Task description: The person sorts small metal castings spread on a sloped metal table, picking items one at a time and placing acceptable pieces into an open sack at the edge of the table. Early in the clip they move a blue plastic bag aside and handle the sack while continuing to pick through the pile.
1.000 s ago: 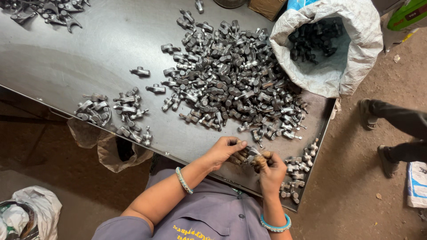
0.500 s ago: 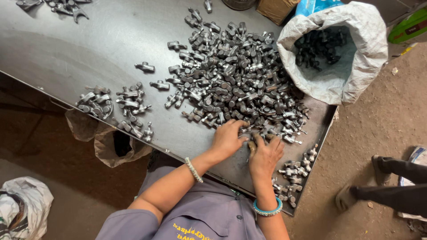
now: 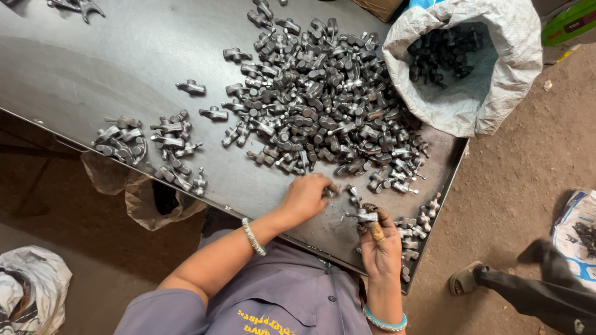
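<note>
The right hand (image 3: pixel 380 248) lies palm up at the near edge of the bench (image 3: pixel 93 68), its fingers pinched on a small grey metal part (image 3: pixel 365 217). The left hand (image 3: pixel 305 197) rests just beside it, fingers curled onto another part (image 3: pixel 331 190) at the fringe of the big heap of parts (image 3: pixel 323 105). A smaller group of parts (image 3: pixel 155 146) lies well apart to the left. A white sack (image 3: pixel 496 93) holding more parts stands at the bench's far right corner.

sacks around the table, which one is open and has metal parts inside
The white woven sack at the table's far right corner: its mouth is rolled open over dark metal parts.
</note>
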Motion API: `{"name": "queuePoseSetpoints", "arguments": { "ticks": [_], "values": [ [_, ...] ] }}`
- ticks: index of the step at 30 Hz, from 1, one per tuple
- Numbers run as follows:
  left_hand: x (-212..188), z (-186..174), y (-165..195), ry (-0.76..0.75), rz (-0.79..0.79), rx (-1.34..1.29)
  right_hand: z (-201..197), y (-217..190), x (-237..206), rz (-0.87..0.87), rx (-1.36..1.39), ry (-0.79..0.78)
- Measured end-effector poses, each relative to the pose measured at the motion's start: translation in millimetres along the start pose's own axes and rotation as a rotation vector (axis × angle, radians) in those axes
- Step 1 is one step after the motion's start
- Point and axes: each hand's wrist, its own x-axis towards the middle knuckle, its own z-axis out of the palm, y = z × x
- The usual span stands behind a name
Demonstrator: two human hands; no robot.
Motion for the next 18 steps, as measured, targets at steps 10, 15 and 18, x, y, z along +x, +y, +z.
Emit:
{"name": "queuePoseSetpoints", "arguments": {
  "ticks": [10,15,18],
  "values": [
    [-40,22,3,-0.281,-0.256,-1.092,17,6,1,0.117,0.035,0.060],
    [-38,34,-15,-0.463,-0.390,-1.193,17,4,-3,0.064,-0.157,-0.015],
    [-36,35,-17,-0.546,-0.500,-1.298,8,6,2,0.054,-0.273,0.007]
  ]
}}
